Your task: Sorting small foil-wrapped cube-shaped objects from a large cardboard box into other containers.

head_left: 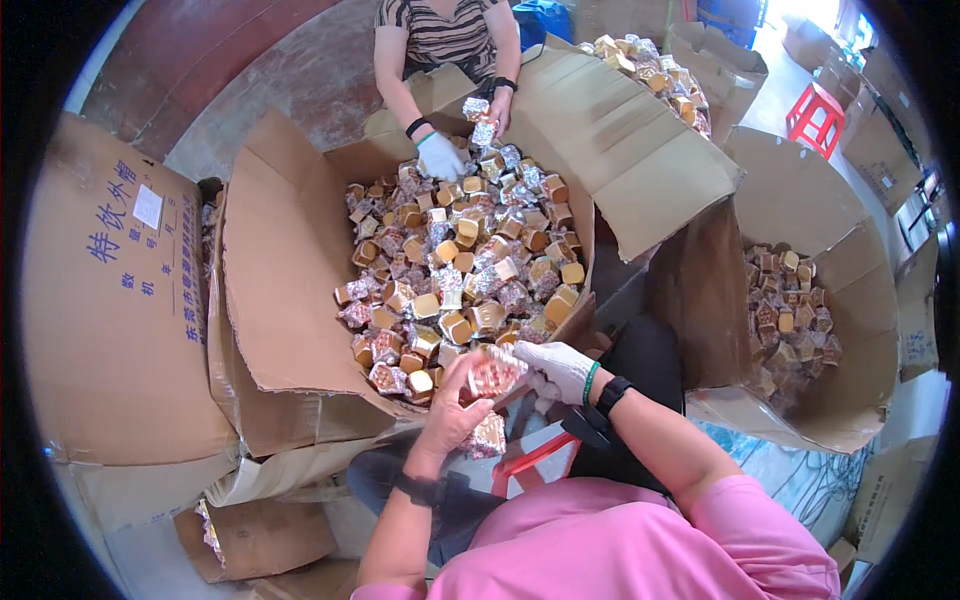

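Ctr box (285, 270): foil-wrapped pcs (425, 305)
R box (860, 300): similar pcs (787, 320), low
L hand (448, 412): clamped on pinkish pc (497, 374)
R hand (562, 372): pinching its edge

A: What do we enter for heaps?
B: Three, of foil-wrapped pieces (467, 232): main heap (450, 285) at the centre, second heap (655, 75) at one o'clock, third heap (790, 310) at three. Single pieces overlap too much for us to count.
A: Stools?
B: We list two, red: far stool (817, 112) at two o'clock, near stool (535, 458) at five.
A: Hands and wear?
B: Four hands: left hand (452, 412) and right hand (560, 370) near six, a co-worker's pair (442, 157) at twelve. White gloves (565, 366), two; dark wristbands (420, 488), four; green bracelet (591, 382), one.
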`<state>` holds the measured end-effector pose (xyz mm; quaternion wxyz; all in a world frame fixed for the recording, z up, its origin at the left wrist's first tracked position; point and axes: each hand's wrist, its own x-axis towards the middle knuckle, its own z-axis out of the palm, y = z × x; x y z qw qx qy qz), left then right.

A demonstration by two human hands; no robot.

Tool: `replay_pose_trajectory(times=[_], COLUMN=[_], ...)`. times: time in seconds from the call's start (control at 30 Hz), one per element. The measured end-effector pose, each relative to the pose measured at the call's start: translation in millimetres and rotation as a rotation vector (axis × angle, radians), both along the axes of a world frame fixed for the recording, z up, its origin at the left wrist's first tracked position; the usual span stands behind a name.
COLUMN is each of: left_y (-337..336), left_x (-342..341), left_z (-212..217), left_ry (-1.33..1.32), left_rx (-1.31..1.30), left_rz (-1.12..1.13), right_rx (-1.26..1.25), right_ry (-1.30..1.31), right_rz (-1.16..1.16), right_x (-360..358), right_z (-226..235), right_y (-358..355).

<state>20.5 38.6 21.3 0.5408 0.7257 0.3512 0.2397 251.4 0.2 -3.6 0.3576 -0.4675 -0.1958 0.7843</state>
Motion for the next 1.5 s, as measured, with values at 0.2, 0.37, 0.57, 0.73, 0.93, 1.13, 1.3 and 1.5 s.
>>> replay_pose_trajectory(times=[0.2, 0.37, 0.57, 0.73, 0.93, 1.13, 1.3, 1.5], left_y=[11, 12, 14, 23, 20, 29, 46, 51], left_x=[8, 12, 7, 6, 7, -2, -7, -4], left_z=[13, 1, -5, -4, 2, -36, -41, -34], left_ry=[0.311, 0.471, 0.383, 0.103, -0.356, -0.275, 0.425, 0.799], left_rx=[-0.108, 0.169, 0.322, -0.242, -0.872, -0.643, 0.561, 0.443], left_rz=[-0.002, 0.01, -0.052, -0.059, 0.183, 0.315, 0.672, 0.234], right_rx=[0.333, 0.463, 0.139, 0.108, 0.333, 0.053, -0.121, -0.1], right_ry=[-0.592, -0.8, -0.388, 0.015, 0.312, 0.356, 0.214, 0.175], right_rz=[0.061, 0.253, 0.268, 0.002, -0.157, -0.311, -0.289, -0.2], right_x=[-13, -15, -12, -15, -14, 7, 4, 1], right_z=[21, 27, 45, 20, -2, -9, -39, -53], right_y=[5, 8, 0, -15, -13, -5, -33, -41])
